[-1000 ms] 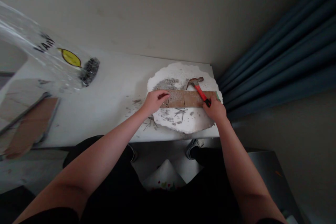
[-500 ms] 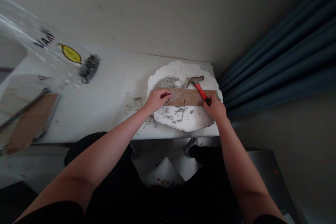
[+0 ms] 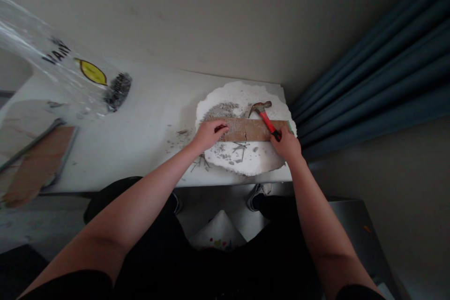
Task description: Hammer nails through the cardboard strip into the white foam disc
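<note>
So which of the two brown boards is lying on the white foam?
The right-hand board, under the left hand and the red-handled hammer. The other board lies far left, untouched.

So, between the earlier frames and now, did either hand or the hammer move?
Nothing visibly moved; only the view drifted slightly. The left hand stays pressed on the brown wooden strip, and the right hand keeps gripping the red-handled hammer, its head over the white foam slab.

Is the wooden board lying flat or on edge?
Flat: the wooden board lies on the white foam slab, left hand on its end, hammer across it.
</note>
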A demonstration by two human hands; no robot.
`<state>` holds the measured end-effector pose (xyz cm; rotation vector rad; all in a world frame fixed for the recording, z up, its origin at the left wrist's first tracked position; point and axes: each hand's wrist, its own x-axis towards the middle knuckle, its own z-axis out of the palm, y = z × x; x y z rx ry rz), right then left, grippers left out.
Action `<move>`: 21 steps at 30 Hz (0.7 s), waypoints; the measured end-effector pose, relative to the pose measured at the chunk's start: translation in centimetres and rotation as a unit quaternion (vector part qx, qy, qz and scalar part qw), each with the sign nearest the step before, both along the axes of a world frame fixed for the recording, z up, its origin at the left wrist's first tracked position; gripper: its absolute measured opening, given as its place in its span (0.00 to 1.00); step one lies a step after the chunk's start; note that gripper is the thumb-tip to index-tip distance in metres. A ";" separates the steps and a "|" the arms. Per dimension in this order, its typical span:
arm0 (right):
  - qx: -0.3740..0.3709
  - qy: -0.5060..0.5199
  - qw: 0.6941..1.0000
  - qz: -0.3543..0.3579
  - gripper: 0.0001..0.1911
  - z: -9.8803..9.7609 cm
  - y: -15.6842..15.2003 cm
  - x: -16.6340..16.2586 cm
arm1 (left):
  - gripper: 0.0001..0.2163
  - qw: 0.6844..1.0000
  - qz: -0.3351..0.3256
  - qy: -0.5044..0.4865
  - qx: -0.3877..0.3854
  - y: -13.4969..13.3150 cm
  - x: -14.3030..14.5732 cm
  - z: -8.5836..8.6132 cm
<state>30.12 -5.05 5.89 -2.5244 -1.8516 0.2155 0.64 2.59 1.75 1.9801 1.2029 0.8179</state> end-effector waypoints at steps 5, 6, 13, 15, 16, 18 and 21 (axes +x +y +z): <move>-0.002 -0.003 1.000 -0.001 0.18 -0.1 0.1 -0.1 | 0.11 1.000 -0.005 0.010 0.001 -0.1 -0.1 0.1; -0.003 -0.003 1.000 -0.004 0.19 -0.1 0.1 -0.2 | 0.11 1.000 -0.006 0.009 0.000 -0.1 -0.1 0.1; -0.015 0.009 1.000 -0.014 0.20 0.4 0.2 -0.7 | 0.16 1.000 0.004 0.022 -0.003 0.2 -0.4 -0.4; -0.020 0.014 1.000 -0.019 0.21 0.6 0.4 -0.8 | 0.17 1.000 0.001 0.020 0.005 0.6 -0.6 -0.7; -0.019 0.017 0.999 -0.020 0.21 0.7 0.5 -0.8 | 0.17 1.000 -0.003 0.020 0.007 0.7 -0.6 -0.9; -0.013 0.027 0.999 -0.015 0.21 0.9 0.6 -0.8 | 0.18 1.000 -0.003 0.017 0.013 1.0 -0.6 -1.1; -0.001 0.032 0.999 -0.016 0.22 1.0 0.6 -1.0 | 0.18 1.000 -0.002 0.015 0.019 1.1 -0.4 -1.0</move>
